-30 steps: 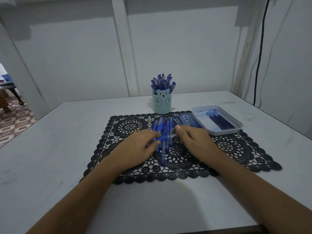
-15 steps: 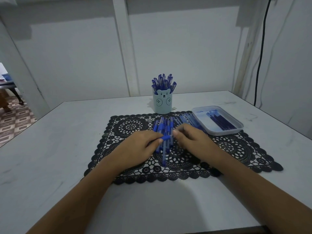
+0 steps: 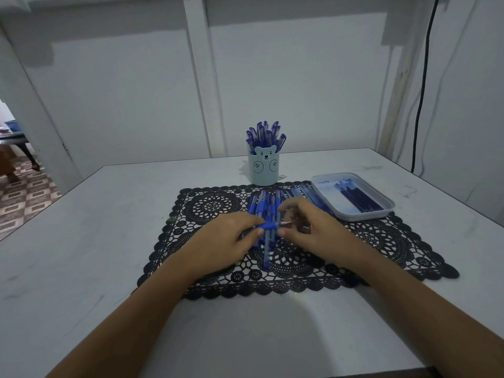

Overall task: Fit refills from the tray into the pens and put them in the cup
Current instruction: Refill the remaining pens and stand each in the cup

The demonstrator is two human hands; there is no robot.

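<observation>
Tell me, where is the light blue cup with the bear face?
In the head view, the light blue bear-faced plastic cup stands upright near the middle, at the far edge of the black lace mat, left of the white plastic tray.

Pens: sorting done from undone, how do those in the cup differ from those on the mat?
The cup pens stand upright, bunched, caps up; the mat pens lie flat, side by side. The cup pens sit in the cup beyond the mat; the mat pens lie closer to the person. Both are blue.
</observation>
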